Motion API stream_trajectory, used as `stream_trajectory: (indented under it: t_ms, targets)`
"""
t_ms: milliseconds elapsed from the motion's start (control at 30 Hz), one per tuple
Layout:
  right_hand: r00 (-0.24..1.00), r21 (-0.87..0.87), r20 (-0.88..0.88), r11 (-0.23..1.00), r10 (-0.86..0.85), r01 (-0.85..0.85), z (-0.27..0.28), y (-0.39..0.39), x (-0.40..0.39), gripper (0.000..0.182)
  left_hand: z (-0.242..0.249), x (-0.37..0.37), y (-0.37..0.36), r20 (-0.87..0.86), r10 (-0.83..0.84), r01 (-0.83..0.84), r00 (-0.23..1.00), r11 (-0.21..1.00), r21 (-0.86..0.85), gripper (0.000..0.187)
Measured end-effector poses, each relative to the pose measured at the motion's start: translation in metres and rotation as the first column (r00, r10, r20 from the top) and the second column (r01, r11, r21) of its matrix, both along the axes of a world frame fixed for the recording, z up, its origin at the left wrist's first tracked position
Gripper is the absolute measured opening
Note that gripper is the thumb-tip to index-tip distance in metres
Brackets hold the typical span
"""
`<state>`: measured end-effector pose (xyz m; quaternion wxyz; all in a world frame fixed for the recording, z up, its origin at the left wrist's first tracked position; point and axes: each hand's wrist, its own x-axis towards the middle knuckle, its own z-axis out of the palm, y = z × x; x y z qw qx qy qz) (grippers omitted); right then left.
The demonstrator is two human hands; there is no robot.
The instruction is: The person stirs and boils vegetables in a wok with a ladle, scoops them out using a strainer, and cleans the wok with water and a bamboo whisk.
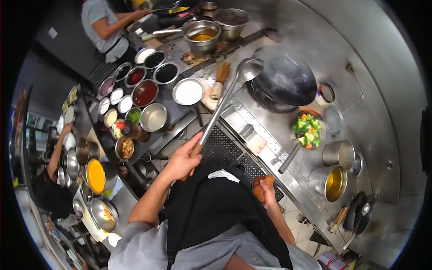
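My left hand [185, 158] is closed round the wooden handle end of a long metal ladle [220, 105], whose bowl hangs by the left edge of a black wok [285, 76]. Thin smoke or steam rises round the wok on the stove. Low at my right side, my right hand [268, 191] grips a brownish-orange cloth [260, 188]. A strainer of broccoli and orange pieces [308, 130] rests on the steel stove top, right of the wok and below it.
Bowls of sauces [145, 92] crowd the counter at the left. A pot of yellow liquid [334, 183] stands at the right, a bamboo brush [220, 78] near the ladle. One person [101, 27] works at the upper left, another [51, 189] at the far left.
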<state>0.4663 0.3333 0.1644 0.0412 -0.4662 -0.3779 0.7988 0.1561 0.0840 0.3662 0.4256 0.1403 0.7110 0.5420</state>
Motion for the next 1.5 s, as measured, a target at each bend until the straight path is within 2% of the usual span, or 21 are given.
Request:
stream_trajectory:
  t_ms: [100,200,333,400,467,567,667,800,867,967,1100,1200,1267,1367,1500]
  targets:
    - [0.999,-0.018,0.013,0.999,0.035,-0.034,0.0,-0.023,-0.026,0.035,0.014,0.015,-0.093,0.09,0.146,-0.148,0.985,0.989,0.018,0.08]
    - [0.99,0.033,0.048,0.99,0.136,-0.137,0.01,-0.043,-0.056,0.036,0.024,0.032,-0.172,0.082,0.289,-0.284,0.954,0.957,-0.062,0.08]
    - [0.956,0.085,-0.031,0.954,0.29,-0.287,0.007,-0.062,-0.09,0.04,0.021,0.045,-0.24,0.059,0.438,-0.42,0.897,0.886,-0.196,0.08]
    - [0.957,0.097,0.02,0.952,0.291,-0.291,0.008,-0.07,-0.104,0.04,0.012,0.043,-0.256,0.018,0.462,-0.442,0.887,0.86,-0.256,0.079]
    - [0.955,0.117,0.033,0.948,0.294,-0.296,0.011,-0.078,-0.116,0.041,0.002,0.04,-0.266,-0.026,0.45,-0.435,0.893,0.845,-0.31,0.077]
    - [0.945,0.141,0.004,0.936,0.326,-0.323,0.018,-0.082,-0.128,0.043,-0.01,0.034,-0.273,0.008,0.464,-0.441,0.886,0.846,-0.3,0.078]
    - [0.946,0.179,0.051,0.929,0.32,-0.324,0.015,-0.08,-0.131,0.043,-0.022,0.028,-0.277,0.084,0.476,-0.447,0.875,0.863,-0.236,0.079]
    - [0.942,0.139,0.058,0.932,0.331,-0.336,0.034,-0.086,-0.14,0.035,-0.034,0.019,-0.284,0.389,0.544,-0.563,0.744,0.823,-0.074,0.077]
    - [0.94,0.145,0.073,0.929,0.333,-0.341,0.024,-0.085,-0.138,0.036,-0.028,0.014,-0.286,0.543,0.55,-0.632,0.635,0.774,-0.044,0.074]
    - [0.945,0.143,0.093,0.935,0.313,-0.324,0.016,-0.088,-0.138,0.038,-0.02,0.01,-0.291,0.761,0.474,-0.76,0.443,0.649,0.038,0.067]
    - [0.95,0.112,0.075,0.944,0.303,-0.31,0.013,-0.093,-0.14,0.039,-0.015,0.014,-0.293,0.831,0.393,-0.808,0.393,0.579,0.108,0.058]
    - [0.959,0.205,0.09,0.937,0.269,-0.282,0.02,-0.099,-0.148,0.04,-0.006,0.017,-0.294,0.864,0.345,-0.828,0.368,0.544,0.135,0.057]
    - [0.951,0.188,0.06,0.932,0.305,-0.31,0.015,-0.096,-0.15,0.04,-0.001,0.016,-0.297,0.891,0.296,-0.84,0.344,0.521,0.151,0.057]
    - [0.952,0.187,0.043,0.933,0.304,-0.307,0.007,-0.088,-0.154,0.04,0.014,0.011,-0.29,0.892,0.273,-0.82,0.36,0.549,0.163,0.06]
    - [0.977,0.141,0.034,0.967,0.209,-0.212,0.023,-0.081,-0.164,0.038,0.032,-0.009,-0.265,0.852,0.287,-0.737,0.438,0.657,0.158,0.064]
